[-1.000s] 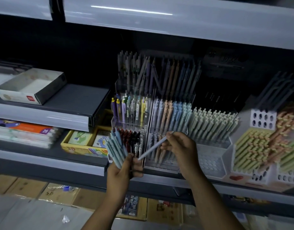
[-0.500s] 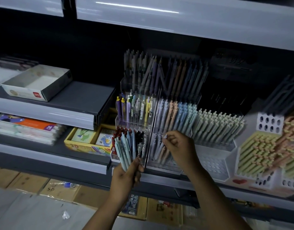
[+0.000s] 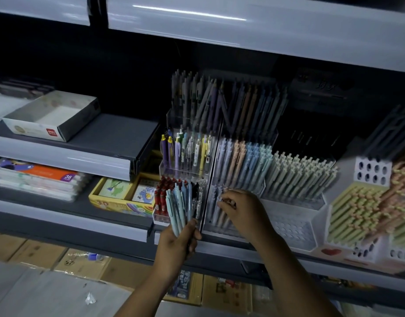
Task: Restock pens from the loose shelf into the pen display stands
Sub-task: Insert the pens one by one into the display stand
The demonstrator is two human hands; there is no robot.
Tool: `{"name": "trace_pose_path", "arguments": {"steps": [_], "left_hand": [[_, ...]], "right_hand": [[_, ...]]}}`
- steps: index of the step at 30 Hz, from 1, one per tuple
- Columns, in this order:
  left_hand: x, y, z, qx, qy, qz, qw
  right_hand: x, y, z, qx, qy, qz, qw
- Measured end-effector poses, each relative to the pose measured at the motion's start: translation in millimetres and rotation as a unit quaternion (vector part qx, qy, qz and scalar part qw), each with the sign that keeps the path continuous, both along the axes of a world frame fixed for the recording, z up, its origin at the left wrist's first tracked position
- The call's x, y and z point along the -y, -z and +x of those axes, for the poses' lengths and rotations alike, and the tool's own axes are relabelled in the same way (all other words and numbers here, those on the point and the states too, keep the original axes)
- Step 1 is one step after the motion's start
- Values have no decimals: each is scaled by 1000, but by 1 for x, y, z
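My left hand (image 3: 176,245) grips a bundle of pale blue pens (image 3: 179,207), held upright in front of the left clear display stand (image 3: 185,170) with its red and mixed-colour pens. My right hand (image 3: 243,212) reaches into the lowest tier of the right clear display stand (image 3: 238,227). There its curled fingertips pinch the top of a pastel pen (image 3: 221,201) standing among others. The tiers above hold rows of lilac, peach and blue pens (image 3: 242,161).
A white perforated stand (image 3: 295,227) with pale green pens sits right of my right hand, and stands of yellow and orange pens (image 3: 361,209) lie farther right. A yellow puzzle box (image 3: 98,199), an open white box (image 3: 50,131) and stacked packs (image 3: 37,179) are at left. Cardboard boxes (image 3: 37,255) lie below.
My right hand has carried one pale pen from the bundle down into the lowest tier of the right stand. My left hand has turned the bundle more upright, closer to the stand.
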State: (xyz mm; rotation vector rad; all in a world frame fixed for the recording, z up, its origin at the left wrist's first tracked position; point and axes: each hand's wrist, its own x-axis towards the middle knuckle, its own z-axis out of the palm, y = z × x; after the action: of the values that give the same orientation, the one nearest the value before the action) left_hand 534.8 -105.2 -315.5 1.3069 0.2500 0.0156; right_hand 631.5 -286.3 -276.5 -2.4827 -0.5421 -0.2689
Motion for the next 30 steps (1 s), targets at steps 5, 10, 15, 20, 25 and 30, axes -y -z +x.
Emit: {"name": "trace_pose_path", "arguments": {"steps": [5, 10, 15, 20, 25, 30], "left_hand": [[1, -2, 0, -4, 14, -7, 1000], [3, -2, -1, -6, 31, 4, 999], [6, -6, 2, 9, 61, 5, 998], [14, -11, 5, 17, 98, 24, 995], [25, -14, 8, 35, 137, 54, 989], [31, -14, 13, 28, 147, 54, 987]], "right_hand": [[-4, 6, 2, -14, 6, -12, 1000], [-6, 7, 0, -19, 13, 7, 1000], [-2, 0, -6, -21, 39, 18, 999], [1, -17, -19, -62, 63, 204, 975], [5, -28, -26, -160, 76, 309, 934], [24, -29, -27, -172, 93, 360, 912]]}}
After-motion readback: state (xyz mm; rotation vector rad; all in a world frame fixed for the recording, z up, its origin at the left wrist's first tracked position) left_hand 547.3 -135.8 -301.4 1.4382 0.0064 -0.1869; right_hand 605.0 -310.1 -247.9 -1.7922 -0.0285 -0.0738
